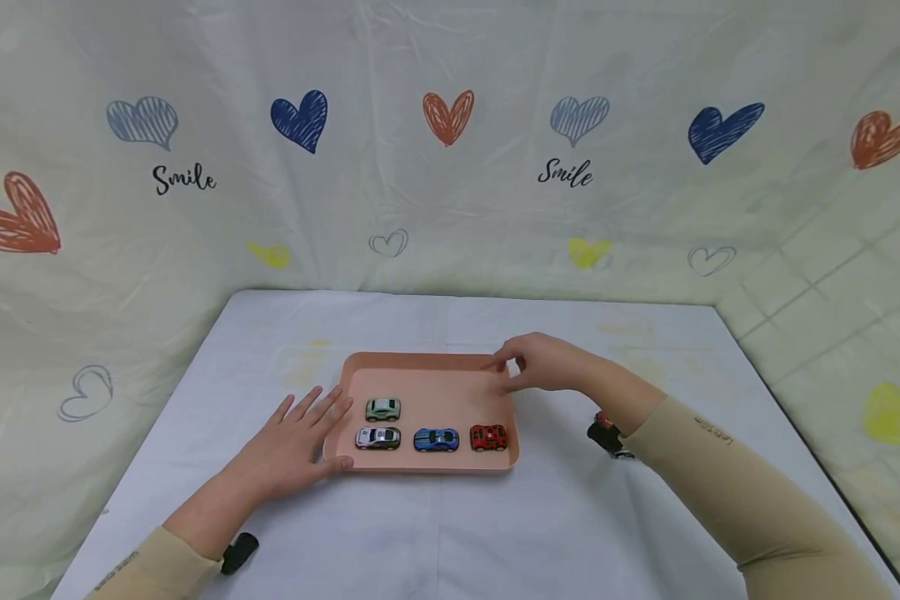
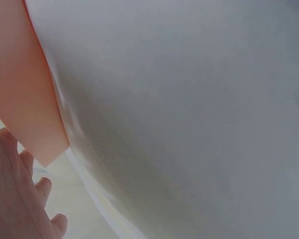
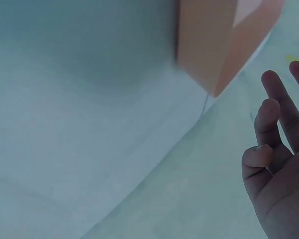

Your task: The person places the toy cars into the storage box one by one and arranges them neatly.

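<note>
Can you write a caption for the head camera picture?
Four cars in a tray between the left hand and right hand.

The person's left hand (image 1: 292, 446) and right hand (image 1: 546, 363) are bare. The plain beige fabric left sleeve (image 1: 168, 562) and matching beige fabric right sleeve (image 1: 742, 492) each bear small dark lettering (image 1: 712, 430), too small to read surely. The right sleeve creases across its lower part. A rounded black device (image 1: 240, 553) shows at the left wrist; a black device with a red part (image 1: 607, 435) shows at the right.

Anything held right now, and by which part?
Nothing seems gripped: the left hand lies spread at the tray, the right hand open at its far right corner.
</note>
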{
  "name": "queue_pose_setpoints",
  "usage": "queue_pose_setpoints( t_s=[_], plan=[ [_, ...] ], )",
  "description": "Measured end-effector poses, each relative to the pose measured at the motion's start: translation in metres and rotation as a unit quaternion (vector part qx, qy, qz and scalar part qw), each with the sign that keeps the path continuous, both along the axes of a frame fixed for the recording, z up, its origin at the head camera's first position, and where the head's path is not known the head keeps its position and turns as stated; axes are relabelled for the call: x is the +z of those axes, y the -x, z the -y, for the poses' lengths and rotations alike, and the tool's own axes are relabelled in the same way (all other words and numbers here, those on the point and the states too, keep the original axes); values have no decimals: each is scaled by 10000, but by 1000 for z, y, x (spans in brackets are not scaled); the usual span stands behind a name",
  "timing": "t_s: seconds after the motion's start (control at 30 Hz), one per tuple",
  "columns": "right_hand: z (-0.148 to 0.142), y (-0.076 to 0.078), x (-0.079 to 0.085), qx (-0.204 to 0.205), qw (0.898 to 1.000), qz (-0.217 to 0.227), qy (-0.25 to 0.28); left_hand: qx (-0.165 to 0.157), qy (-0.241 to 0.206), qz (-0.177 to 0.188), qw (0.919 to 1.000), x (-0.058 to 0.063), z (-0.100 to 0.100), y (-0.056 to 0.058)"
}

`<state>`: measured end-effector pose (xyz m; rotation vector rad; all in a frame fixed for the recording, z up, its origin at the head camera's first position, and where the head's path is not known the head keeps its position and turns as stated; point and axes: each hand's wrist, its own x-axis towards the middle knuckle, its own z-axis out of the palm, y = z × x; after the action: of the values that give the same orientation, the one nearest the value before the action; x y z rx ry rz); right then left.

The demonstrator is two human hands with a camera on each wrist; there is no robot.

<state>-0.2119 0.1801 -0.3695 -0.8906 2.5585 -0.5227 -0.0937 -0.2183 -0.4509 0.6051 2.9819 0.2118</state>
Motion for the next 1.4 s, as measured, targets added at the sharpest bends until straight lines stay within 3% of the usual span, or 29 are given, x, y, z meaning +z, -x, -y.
queue_pose_setpoints(
  t_s=[0.33, 0.63, 0.97, 1.17, 1.4],
  plan=[
    [-81, -19, -18, -348, 9983, 245, -403, 25, 22, 24, 10000, 2, -1, 0],
    [-130, -34, -6, -755, 9959, 288, -411, -3, -107, -13, 9999, 1, -1, 0],
    [-153, -36, -16, -1104, 9901, 770, -411, -34, -122, -31, 9999, 4, -1, -1],
    [-159, -33, -25, -1128, 9878, 850, -660, -51, -147, -110, 9998, -3, 2, 1],
    [-158, -32, -32, -1081, 9869, 941, -745, -68, -209, -121, 9997, -1, 1, 0]
  ],
)
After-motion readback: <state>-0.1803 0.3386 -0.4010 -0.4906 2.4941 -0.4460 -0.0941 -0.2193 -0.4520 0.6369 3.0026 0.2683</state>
